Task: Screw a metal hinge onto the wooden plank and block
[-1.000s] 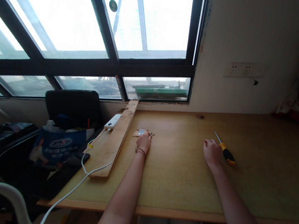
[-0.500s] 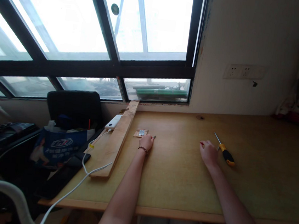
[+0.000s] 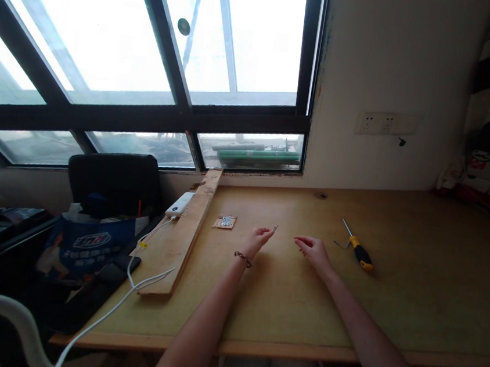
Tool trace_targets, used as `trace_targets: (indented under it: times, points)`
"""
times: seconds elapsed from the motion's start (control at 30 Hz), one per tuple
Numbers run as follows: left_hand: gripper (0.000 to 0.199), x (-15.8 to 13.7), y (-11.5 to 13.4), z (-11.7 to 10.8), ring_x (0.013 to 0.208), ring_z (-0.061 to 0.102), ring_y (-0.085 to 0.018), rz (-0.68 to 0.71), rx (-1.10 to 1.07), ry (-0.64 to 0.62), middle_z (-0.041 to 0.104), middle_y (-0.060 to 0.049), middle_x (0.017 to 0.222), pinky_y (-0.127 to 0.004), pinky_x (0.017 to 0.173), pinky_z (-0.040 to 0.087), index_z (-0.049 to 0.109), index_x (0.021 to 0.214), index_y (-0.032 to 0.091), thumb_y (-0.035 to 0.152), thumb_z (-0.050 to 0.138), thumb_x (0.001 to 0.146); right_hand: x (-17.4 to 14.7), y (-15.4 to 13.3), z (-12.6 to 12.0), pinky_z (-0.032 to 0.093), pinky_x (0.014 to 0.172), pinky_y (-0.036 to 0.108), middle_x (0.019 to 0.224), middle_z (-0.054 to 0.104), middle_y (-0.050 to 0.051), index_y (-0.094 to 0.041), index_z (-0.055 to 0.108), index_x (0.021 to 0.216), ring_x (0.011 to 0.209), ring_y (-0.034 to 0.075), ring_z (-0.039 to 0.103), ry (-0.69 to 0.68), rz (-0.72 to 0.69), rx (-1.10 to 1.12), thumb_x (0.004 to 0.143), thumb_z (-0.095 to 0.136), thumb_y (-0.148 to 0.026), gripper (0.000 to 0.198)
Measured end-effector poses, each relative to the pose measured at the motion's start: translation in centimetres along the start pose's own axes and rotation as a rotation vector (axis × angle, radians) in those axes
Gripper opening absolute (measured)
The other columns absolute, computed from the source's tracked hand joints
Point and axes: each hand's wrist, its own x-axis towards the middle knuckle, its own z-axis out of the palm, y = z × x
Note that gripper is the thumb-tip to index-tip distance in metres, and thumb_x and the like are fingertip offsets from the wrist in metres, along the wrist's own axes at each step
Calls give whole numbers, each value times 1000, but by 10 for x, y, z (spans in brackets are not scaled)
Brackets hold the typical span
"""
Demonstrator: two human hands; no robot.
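Screw (image 3: 274,228), a tiny metal one, sits pinched at the fingertips of the left hand (image 3: 261,239), raised a little above the table (image 3: 285,304) near its middle. It looks light, hard and smooth, so it would slip out easily; a pinch across the shank close to the head seems the safest hold. It is too small to read clearly, but its long axis seems to run up and to the right, away from the fingers and toward the right hand (image 3: 313,250). That hand is loosely open and holds nothing, its fingers stretched toward the left hand with a gap between the two. A yellow-handled screwdriver (image 3: 355,250) lies on the table just to the right of it, tip toward the wall. A small wooden piece with a metal hinge (image 3: 224,222) lies to the left, beside a long plank (image 3: 180,236).
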Motion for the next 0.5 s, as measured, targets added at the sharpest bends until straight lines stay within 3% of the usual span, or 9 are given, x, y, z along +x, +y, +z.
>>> trace_targets:
  times: [0.13,0.27,0.37,0.5]
  points:
    - [46,-24,6,40,41,26,-4,-33,-133,-86,34,7,45,-20,42,18,57,65,13,58,57,61,-8,-6,14,41,53,23,70,65,5,-13,69,86,57,11,52,-60,130,376,56,70,-43,43]
    - [43,-40,6,53,45,34,-6,37,-169,-46,44,4,49,-20,45,24,58,69,13,55,59,61,-17,-11,22,42,58,23,74,67,6,-14,70,78,63,12,56,-63,206,497,50,75,-38,37]
    - [39,-43,5,53,49,40,-8,86,-145,-36,50,1,54,-21,48,29,61,73,13,51,59,64,-18,-11,24,42,59,24,74,68,6,-15,70,73,64,12,57,-86,208,485,50,75,-37,32]
    - [38,-45,3,53,44,32,-7,93,-26,-32,37,7,46,-22,46,24,63,85,12,45,58,67,-6,-4,8,41,55,25,68,68,6,-13,70,76,58,14,56,-19,91,167,59,68,-39,31]
